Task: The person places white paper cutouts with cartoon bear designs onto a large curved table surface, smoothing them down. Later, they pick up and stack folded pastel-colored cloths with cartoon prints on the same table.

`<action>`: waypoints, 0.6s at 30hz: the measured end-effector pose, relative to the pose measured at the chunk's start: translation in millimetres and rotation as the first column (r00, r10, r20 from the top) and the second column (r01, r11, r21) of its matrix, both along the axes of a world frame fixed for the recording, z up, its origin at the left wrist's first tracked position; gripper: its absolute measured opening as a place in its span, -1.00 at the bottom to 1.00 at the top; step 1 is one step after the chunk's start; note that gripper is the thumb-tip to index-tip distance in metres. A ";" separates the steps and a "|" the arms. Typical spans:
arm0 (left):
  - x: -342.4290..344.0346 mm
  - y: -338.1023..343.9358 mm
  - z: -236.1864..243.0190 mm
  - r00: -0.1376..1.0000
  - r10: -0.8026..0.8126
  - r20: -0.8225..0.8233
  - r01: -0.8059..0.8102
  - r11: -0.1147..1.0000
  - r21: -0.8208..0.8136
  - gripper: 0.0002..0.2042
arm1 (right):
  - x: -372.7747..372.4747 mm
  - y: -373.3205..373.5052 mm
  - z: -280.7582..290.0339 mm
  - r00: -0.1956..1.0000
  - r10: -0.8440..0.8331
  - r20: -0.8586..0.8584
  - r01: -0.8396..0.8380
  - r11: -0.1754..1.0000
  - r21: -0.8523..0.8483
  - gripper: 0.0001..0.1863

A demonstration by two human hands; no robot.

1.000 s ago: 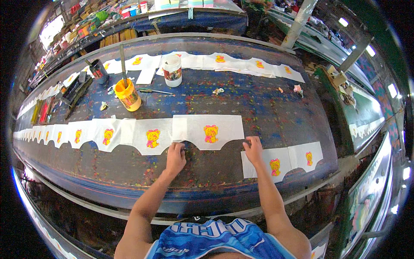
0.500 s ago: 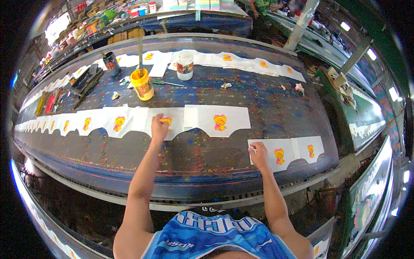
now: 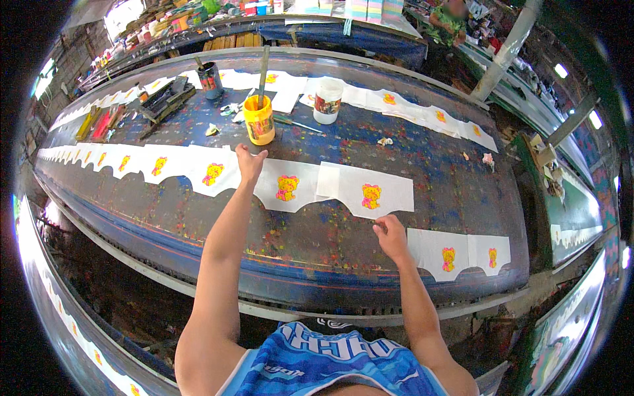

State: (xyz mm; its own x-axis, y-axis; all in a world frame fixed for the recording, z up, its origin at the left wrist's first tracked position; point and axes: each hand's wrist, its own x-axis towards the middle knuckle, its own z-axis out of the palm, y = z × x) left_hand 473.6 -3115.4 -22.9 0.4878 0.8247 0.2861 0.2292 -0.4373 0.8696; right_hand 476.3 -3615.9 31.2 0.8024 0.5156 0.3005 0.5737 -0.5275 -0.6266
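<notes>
White cut cloth panels, each printed with a yellow and pink bear, lie in an overlapping row along the table. My left hand (image 3: 251, 164) is over the upper edge of this row, beside a printed panel (image 3: 269, 183), with thumb and forefinger apart. My right hand (image 3: 392, 239) is just below the row's right-end panel (image 3: 393, 190), its fingers curled together; whether anything is between them cannot be made out. Near its wrist, two more overlapping panels (image 3: 429, 254) lie apart, lower right.
Beyond the row stand a yellow paint pot (image 3: 260, 125) with a stick in it, a white tub (image 3: 327, 102) and a dark pot (image 3: 210, 80). A thin tool (image 3: 300, 124) and a dark frame (image 3: 166, 104) lie nearby. Another panel row (image 3: 413, 109) runs along the far side.
My left hand has moved up off the bear print to the row's upper edge. My right hand has left the separate panels' corner for the row's lower edge. The view has shifted left.
</notes>
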 end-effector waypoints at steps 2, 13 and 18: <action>10.2 6.1 2.7 0.999 0.015 0.051 -0.016 0.999 0.028 -0.04 | 3.6 6.3 -0.4 1.000 0.016 -0.027 -0.016 1.000 -0.005 -0.79; 70.7 16.2 32.5 0.959 -0.013 0.282 -0.010 0.997 0.082 0.10 | 41.0 31.6 -13.9 0.996 0.073 -0.043 -0.074 0.997 -0.021 -0.78; 72.1 -12.2 53.1 0.898 -0.143 0.417 0.180 0.982 -0.053 -0.07 | 51.9 31.8 -21.4 0.993 0.085 -0.083 -0.088 0.996 -0.025 -0.79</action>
